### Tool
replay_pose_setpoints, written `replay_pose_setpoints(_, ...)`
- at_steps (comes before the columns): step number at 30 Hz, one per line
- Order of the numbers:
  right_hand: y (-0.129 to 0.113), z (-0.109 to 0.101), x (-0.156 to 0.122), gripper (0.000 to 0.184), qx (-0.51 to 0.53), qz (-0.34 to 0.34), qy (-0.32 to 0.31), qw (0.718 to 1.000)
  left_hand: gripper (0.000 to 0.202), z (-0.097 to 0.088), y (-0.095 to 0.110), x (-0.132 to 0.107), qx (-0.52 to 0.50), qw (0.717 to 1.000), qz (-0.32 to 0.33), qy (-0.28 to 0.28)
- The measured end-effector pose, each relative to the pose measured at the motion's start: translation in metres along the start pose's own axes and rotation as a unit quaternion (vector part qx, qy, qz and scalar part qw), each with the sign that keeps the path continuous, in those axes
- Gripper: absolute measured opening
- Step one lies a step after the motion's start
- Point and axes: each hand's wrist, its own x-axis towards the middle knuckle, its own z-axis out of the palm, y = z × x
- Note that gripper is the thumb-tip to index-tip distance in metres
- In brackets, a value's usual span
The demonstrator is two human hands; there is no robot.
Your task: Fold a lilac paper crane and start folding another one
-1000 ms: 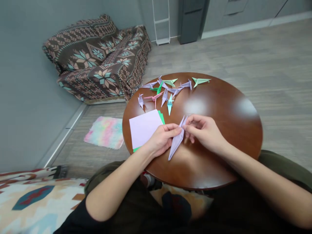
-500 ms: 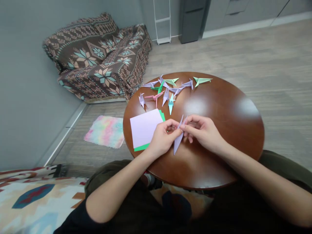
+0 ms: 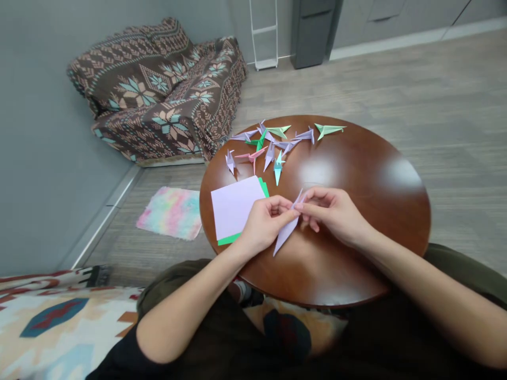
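Sofa [image 3: 166, 100] draped in a brown throw with pale blue and pink patterns stands at the upper left, beyond a round, glossy brown surface [image 3: 364, 211] where a person sits. On the floor, left of the surface, lies a fluffy pastel rug [image 3: 170, 212]. Near the surface's left edge is a paper stack [image 3: 235, 207], a square lilac sheet on top and green showing beneath. Just right of it, two bare hands meet. The left hand [image 3: 266, 221] pinches a folded lilac paper [image 3: 285, 235] between thumb and fingers; the right hand [image 3: 335, 215] pinches its upper part with thumb and fingertips. The paper's long point slants down toward the person, over the near half of the surface. Small paper birds [image 3: 270, 157] in lilac, green, pink and light blue cluster toward the far left edge.
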Motion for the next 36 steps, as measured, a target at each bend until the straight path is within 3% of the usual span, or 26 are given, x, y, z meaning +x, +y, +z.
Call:
replay_pose_setpoints(3, -0.003, 0.0, -0.001, 0.036, -0.009, 0.006, -0.02, 1.0, 0.032, 0.002, 0.001, -0.003, 0.031, 1.0, 0.003, -0.006)
replay_pose_setpoints(11, -0.006, 0.003, 0.0, 0.039, -0.011, 0.006, 0.021, 1.0, 0.02, 0.007, 0.001, -0.006, 0.083, 0.996, 0.012, 0.018)
replay_pose_setpoints(17, -0.003, -0.018, 0.015, 0.037, 0.037, -0.062, 0.152, 0.986, 0.025, 0.009, -0.001, -0.008, 0.084, 0.996, -0.029, 0.009)
replay_pose_setpoints(23, 0.001, -0.009, 0.007, 0.035, -0.026, 0.014, -0.01, 1.0, 0.04, 0.004, -0.003, -0.002, -0.045, 0.998, -0.03, 0.034)
replay_pose_setpoints(32, -0.001, -0.004, 0.002, 0.031, -0.07, -0.029, -0.002, 0.997, 0.04, 0.004, -0.009, -0.002, -0.082, 0.995, -0.047, 0.028)
replay_pose_setpoints(36, -0.001, -0.003, 0.0, 0.031, -0.064, -0.036, 0.0, 0.997, 0.037, 0.005, -0.007, -0.002, -0.149, 0.986, -0.069, 0.01)
